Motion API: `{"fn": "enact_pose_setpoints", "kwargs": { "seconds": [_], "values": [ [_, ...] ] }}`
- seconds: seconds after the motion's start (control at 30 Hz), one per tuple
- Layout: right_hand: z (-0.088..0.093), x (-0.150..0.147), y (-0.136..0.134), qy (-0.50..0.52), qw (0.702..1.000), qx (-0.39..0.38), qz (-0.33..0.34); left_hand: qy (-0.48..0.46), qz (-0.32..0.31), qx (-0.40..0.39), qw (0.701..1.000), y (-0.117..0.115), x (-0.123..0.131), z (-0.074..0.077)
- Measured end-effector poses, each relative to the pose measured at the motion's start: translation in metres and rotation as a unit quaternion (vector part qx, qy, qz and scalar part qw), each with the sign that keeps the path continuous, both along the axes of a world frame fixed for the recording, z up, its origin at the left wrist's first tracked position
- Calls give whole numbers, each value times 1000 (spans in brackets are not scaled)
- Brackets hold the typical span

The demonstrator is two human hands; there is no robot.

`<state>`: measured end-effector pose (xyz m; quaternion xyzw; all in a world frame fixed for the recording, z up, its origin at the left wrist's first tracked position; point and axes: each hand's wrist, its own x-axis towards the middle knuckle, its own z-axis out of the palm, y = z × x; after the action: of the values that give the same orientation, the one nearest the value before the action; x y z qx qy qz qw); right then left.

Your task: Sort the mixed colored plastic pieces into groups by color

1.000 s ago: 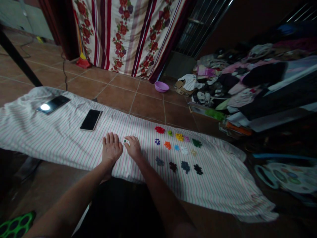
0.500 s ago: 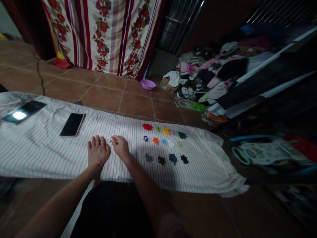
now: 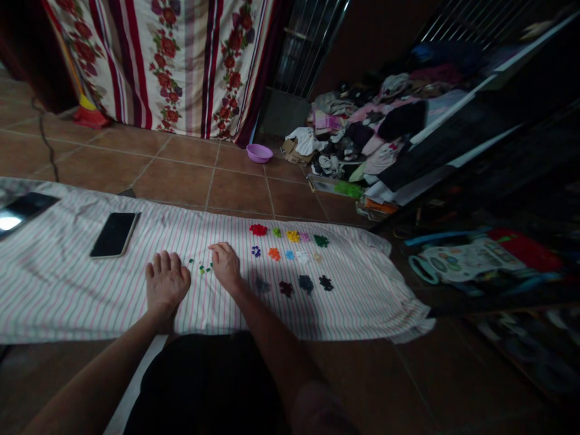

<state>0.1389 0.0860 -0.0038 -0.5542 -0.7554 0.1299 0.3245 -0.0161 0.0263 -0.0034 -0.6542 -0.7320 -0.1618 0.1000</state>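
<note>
Since 0.5 s ago: view swung right, and small green pieces (image 3: 202,267) now lie loose on the striped cloth (image 3: 67,290), where the right hand had been pinching one at its fingertips. Striped cloth spread over the tiled floor (image 3: 235,190), long axis running left to right across the view. Floral curtain (image 3: 181,60) hangs at the back; clothes heap (image 3: 362,136) to the far right. Left hand (image 3: 167,283) lies palm down on the cloth, fingers straight and pointing away from the person, grip apart, holding nothing. Right hand (image 3: 225,266) rests knuckles up, fingers curled to the cloth; cannot tell whether its grip is closed on anything. Black phone (image 3: 114,234) lies flat, left of both hands, long axis pointing away. Sorted piles (image 3: 290,257) of coloured bits sit in three rows just right of the right hand. Green pieces: between the two hands, touching neither, a short loose scatter running left to right; single pieces too small to read an axis.
</note>
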Motion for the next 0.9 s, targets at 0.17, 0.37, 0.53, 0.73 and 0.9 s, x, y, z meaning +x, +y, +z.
{"fn": "enact_pose_setpoints", "kwargs": {
  "seconds": [0.17,0.37,0.53,0.73,0.9],
  "values": [
    [-4,54,17,33,998,37,-37,13,5,0,1000,1,0,-1],
    [-8,139,26,54,985,95,-135,4,4,0,1000,0,0,0],
    [0,202,25,33,968,101,-227,-26,-3,1,1000,0,0,0],
    [5,260,21,-26,959,72,-272,-6,-1,-1,1000,-1,1,1],
    [0,281,17,-75,957,44,-276,-5,4,-4,1000,0,1,3]
  ]
}}
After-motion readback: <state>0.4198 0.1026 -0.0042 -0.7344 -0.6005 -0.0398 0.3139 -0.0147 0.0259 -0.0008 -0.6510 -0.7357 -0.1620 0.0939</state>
